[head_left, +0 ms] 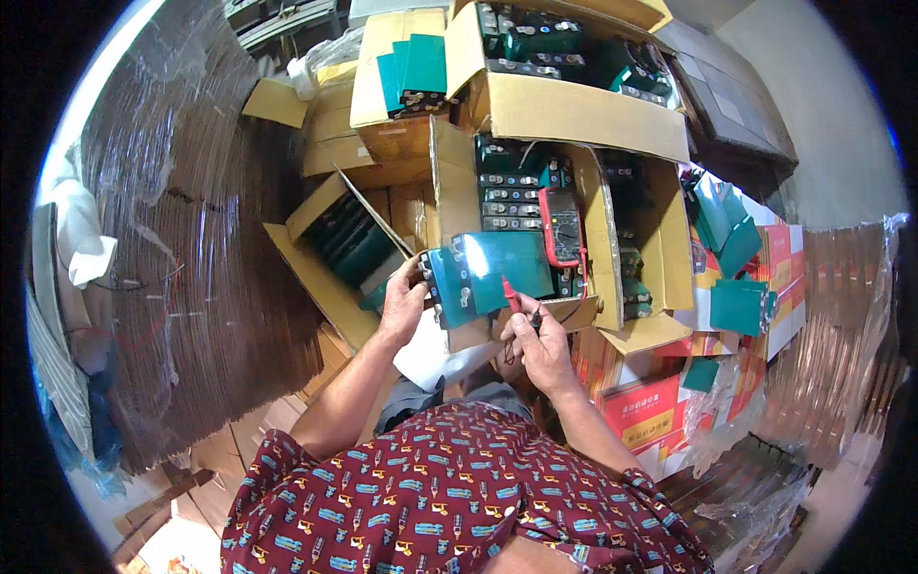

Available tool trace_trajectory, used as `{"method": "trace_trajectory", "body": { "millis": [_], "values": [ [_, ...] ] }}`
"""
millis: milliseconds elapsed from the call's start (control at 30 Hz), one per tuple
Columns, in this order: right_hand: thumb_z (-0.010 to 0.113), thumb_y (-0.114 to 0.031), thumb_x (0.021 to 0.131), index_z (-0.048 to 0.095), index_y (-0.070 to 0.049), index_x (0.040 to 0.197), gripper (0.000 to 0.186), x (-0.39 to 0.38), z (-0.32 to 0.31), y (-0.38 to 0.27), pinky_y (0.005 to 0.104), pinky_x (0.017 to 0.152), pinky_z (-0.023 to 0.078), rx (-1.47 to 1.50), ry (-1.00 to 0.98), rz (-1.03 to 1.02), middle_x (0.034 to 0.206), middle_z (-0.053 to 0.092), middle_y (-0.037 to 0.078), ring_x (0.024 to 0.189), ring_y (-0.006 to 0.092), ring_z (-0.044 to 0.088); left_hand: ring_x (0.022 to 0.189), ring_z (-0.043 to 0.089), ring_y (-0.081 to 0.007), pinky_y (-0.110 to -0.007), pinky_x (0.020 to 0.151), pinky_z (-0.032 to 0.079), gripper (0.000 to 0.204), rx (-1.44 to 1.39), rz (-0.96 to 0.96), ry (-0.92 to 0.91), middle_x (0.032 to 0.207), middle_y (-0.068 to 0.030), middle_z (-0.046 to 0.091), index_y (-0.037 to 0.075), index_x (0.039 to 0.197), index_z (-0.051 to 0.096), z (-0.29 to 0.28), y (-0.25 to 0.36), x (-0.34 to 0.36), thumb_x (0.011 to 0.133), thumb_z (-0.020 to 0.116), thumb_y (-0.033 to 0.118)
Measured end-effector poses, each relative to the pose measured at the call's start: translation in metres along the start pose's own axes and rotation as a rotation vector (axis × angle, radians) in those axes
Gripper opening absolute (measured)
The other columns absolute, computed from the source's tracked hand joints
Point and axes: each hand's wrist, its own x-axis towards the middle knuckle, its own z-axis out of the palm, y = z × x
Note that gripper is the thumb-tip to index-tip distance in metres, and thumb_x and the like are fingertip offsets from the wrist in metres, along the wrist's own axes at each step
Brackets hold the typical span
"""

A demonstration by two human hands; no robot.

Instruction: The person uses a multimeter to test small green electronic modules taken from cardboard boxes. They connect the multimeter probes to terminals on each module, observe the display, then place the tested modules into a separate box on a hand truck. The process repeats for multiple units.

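My left hand [405, 298] grips the left end of a flat green battery cell [512, 256], where metal terminals show along the edge. A blue-green face beside it overlaps the cell; whether it is a second cell I cannot tell. In my right hand [541, 352] are a red test probe [511, 295] and a black test probe [536, 320], held close together. The red tip points up toward the cell. Just beyond, a multimeter [566, 230] with a red rim leans in an open carton [454, 177] holding several green cells.
Another open carton [588, 105] of cells stands behind. To the left is a tilted carton [306, 287] with dark green cells. Loose green cells [738, 306] lie on red and white boxes [645, 411] at right. Stacked corrugated sheets [182, 239] rise at far left.
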Motion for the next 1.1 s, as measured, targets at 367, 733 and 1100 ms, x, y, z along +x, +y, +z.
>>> {"method": "trace_trajectory", "body": {
  "millis": [367, 733, 1100],
  "values": [
    [0.057, -0.024, 0.107, 0.054, 0.005, 0.136, 0.041, 0.012, 0.024, 0.038, 0.0227, 0.065, 0.049, -0.031, 0.066, 0.138, 0.095, 0.069, 0.004, 0.073, 0.0067, 0.057, 0.102, 0.063, -0.0177, -0.038, 0.092, 0.058, 0.036, -0.026, -0.133, -0.022, 0.113, -0.0063, 0.063, 0.002, 0.133, 0.058, -0.027, -0.023, 0.003, 0.098, 0.055, 0.012],
    [0.061, -0.018, 0.105, 0.053, 0.002, 0.145, 0.045, 0.009, 0.028, 0.051, 0.0242, 0.066, 0.056, 0.104, 0.021, 0.22, 0.105, 0.069, 0.008, 0.081, 0.0095, 0.064, 0.087, 0.058, -0.0107, -0.029, 0.08, 0.056, 0.025, -0.051, -0.224, 0.1, 0.096, 0.0002, 0.058, 0.006, 0.12, 0.061, -0.037, -0.04, 0.014, 0.098, 0.061, 0.017],
    [0.059, -0.017, 0.105, 0.056, 0.002, 0.14, 0.039, 0.007, 0.046, 0.063, 0.0242, 0.068, 0.055, 0.075, 0.076, 0.242, 0.105, 0.07, 0.008, 0.079, 0.009, 0.063, 0.075, 0.057, -0.0082, -0.025, 0.071, 0.054, 0.027, -0.107, -0.162, 0.108, 0.088, 0.0018, 0.058, 0.003, 0.117, 0.061, -0.048, -0.056, 0.016, 0.094, 0.07, 0.016]
  ]
}}
